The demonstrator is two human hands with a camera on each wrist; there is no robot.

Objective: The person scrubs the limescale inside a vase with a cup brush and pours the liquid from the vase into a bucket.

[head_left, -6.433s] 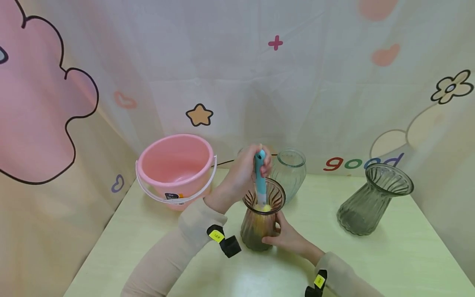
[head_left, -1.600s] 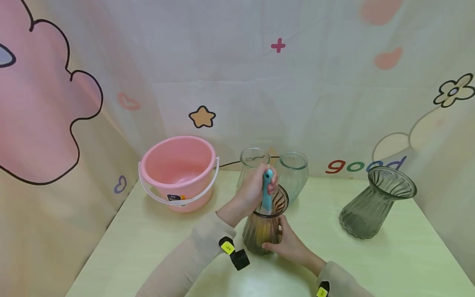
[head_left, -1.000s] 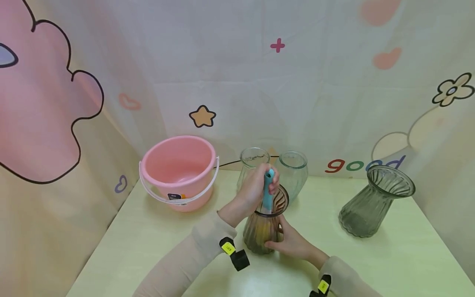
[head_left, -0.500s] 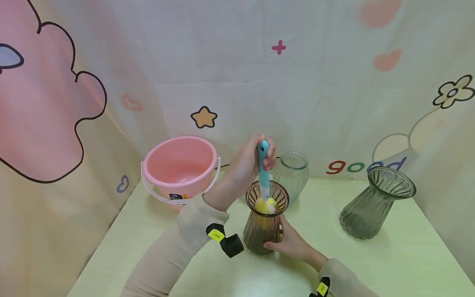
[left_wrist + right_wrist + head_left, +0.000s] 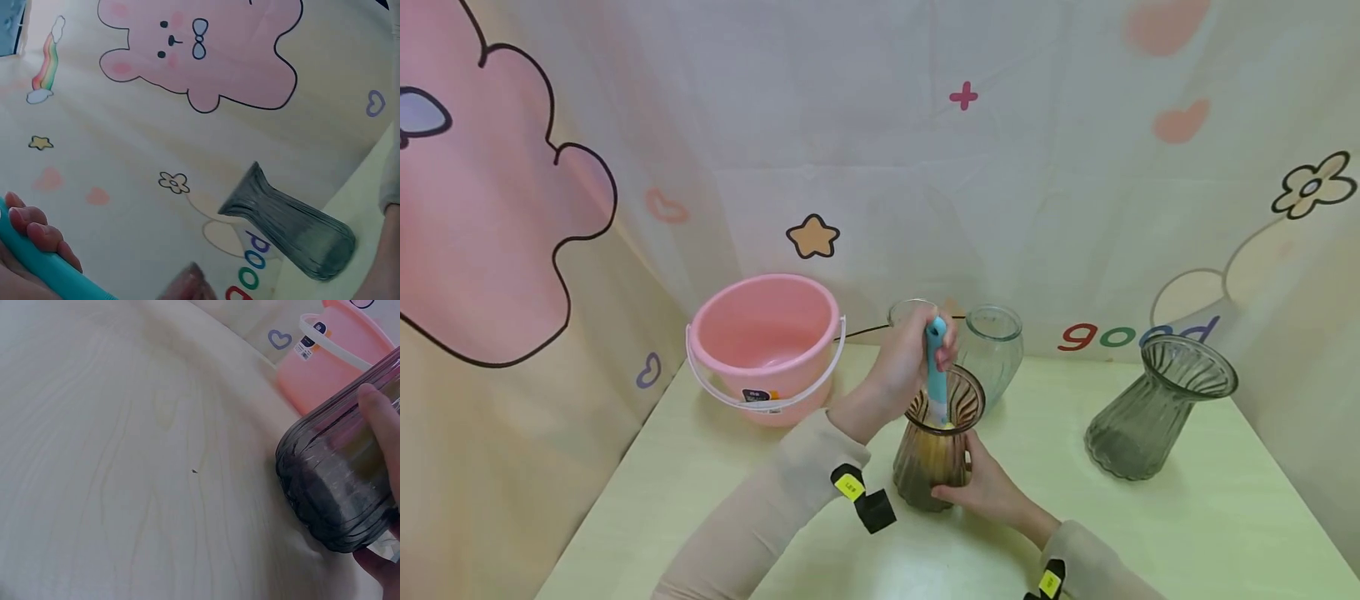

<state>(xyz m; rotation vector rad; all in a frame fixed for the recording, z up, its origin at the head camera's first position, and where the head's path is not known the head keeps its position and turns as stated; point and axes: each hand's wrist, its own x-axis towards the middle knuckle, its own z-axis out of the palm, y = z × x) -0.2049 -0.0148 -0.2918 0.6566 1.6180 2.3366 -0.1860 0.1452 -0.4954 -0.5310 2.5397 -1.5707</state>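
In the head view my left hand [image 5: 906, 358] grips the turquoise handle of a bottle brush [image 5: 937, 375], which points down into a brownish ribbed glass vase [image 5: 917, 479] with a flared mouth. A bit of the brush's yellow head shows at the rim; the rest is a yellow blur through the glass. Low on the vase's right side, my right hand [image 5: 988, 487] holds it with thumb in front and fingers around the back. The left wrist view has fingers [image 5: 44, 234] curled on the handle. In the right wrist view a thumb [image 5: 380, 415] lies along the vase.
A pink bucket [image 5: 808, 375] with a white bail stands back left. Two clear glass jars stand close behind the vase; one jar [image 5: 996, 367] shows well, the other is mostly behind my left hand. A grey-green vase [image 5: 1138, 429] stands right. Printed curtain behind the table.
A second ago the brush was deep in the vase; my left hand then drew it up until its yellow and white head showed, and has now pushed it partway down. Right hand stays put.
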